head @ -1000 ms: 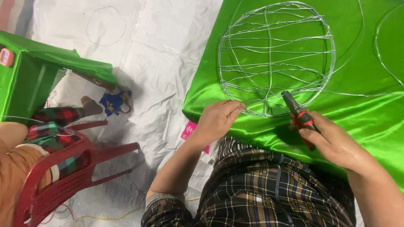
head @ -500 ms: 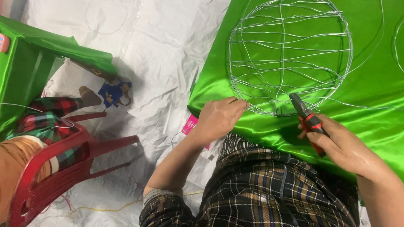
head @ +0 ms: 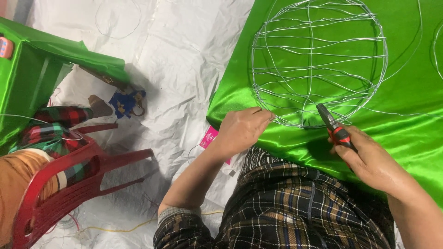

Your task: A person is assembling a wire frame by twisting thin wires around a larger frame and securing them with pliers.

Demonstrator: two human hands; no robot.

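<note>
Left hand (head: 241, 130) is pinching the lower rim of the round wire frame (head: 318, 62), fingertips closed on the wire at its bottom-left edge. Right hand (head: 374, 161) is gripping red-handled pliers (head: 336, 128), nose pointing up at the frame's lower rim, touching or just short of it; cannot tell which. Frame is lying flat on green satin cloth (head: 406, 92), spread over the person's lap. Red plastic chair (head: 69, 184) is standing well apart at left, on crumpled white sheeting (head: 184, 60).
</note>
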